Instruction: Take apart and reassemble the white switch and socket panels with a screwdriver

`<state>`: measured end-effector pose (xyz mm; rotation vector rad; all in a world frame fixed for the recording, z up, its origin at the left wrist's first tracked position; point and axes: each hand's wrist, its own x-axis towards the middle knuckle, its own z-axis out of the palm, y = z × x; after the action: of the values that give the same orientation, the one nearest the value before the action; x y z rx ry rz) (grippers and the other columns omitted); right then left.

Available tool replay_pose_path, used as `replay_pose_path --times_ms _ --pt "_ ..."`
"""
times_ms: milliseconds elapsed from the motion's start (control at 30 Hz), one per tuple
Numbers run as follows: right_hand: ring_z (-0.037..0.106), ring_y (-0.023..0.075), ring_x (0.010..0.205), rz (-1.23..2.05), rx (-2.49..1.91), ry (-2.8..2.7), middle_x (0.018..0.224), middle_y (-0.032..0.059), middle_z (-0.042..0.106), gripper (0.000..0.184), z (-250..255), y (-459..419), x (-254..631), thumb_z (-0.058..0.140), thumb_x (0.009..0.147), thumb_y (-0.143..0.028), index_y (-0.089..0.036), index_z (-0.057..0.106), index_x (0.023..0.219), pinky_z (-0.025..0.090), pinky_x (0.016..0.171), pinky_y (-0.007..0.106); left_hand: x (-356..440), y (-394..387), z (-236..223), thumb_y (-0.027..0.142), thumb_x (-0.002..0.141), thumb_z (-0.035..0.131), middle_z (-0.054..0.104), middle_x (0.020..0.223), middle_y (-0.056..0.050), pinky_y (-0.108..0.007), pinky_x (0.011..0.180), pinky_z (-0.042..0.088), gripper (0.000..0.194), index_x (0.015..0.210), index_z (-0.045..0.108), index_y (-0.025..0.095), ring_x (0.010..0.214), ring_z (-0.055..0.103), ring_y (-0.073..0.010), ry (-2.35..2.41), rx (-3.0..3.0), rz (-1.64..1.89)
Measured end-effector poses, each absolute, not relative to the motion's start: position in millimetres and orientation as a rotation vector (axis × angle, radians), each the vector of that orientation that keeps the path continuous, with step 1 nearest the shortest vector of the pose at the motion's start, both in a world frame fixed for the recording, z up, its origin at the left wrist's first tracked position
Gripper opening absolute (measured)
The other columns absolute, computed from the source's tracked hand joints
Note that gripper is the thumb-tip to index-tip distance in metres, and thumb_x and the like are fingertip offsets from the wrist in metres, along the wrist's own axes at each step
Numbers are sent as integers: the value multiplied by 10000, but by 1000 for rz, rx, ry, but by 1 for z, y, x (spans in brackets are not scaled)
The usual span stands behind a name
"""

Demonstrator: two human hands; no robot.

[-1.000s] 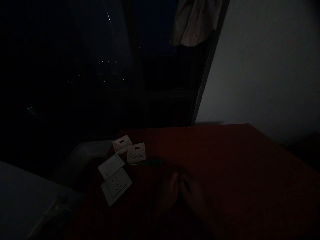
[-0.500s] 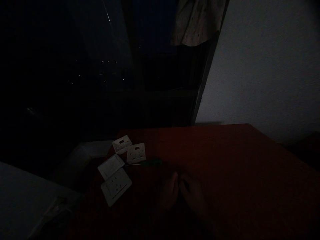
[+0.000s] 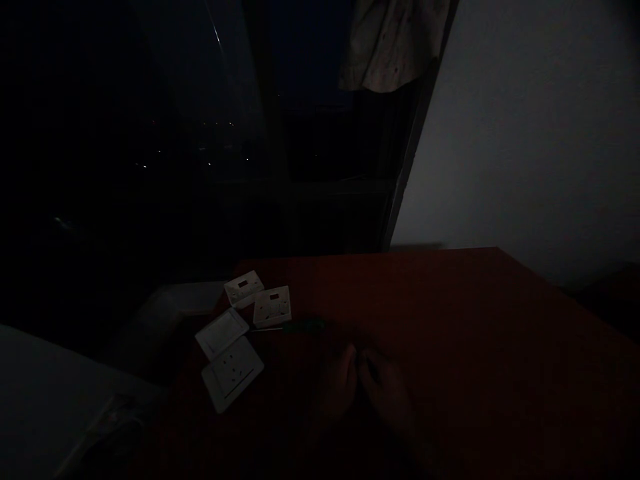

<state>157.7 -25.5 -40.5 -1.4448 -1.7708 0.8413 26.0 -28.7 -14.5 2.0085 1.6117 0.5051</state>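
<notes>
My left hand [image 3: 341, 380] and my right hand [image 3: 385, 387] rest side by side on the dark red table, thumbs close together. Both look loosely curled, and no object shows in either one, though the light is very dim. Beyond the left hand lies a screwdriver [image 3: 304, 325] with a green handle, its thin shaft pointing left. Two white socket faceplates, one blank-faced plate [image 3: 221, 333] and one with pin holes [image 3: 233, 373], overlap at the left. Behind them sit two white back boxes, a farther one [image 3: 250, 293] and a nearer one [image 3: 273, 313], each with a rectangular cut-out.
The red table top [image 3: 450, 313] stretches to the right and ends at a white wall [image 3: 530, 153]. Behind it is a dark window [image 3: 210, 100] with small lights outside and a hanging curtain [image 3: 395, 50]. A pale wall [image 3: 45, 393] stands at the lower left.
</notes>
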Motion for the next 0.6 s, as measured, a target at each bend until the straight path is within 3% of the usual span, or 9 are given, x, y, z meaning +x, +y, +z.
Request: replay_pose_path --times_ms 600 --pt "605 156 650 833 -1450 -1761 720 30 664 285 -39 -27 157 377 884 -302 -196 588 725 400 602 247 26 -28 -13 362 949 506 636 908 -27 -318 718 514 223 979 609 167 760 612 -142 1607 2009 491"
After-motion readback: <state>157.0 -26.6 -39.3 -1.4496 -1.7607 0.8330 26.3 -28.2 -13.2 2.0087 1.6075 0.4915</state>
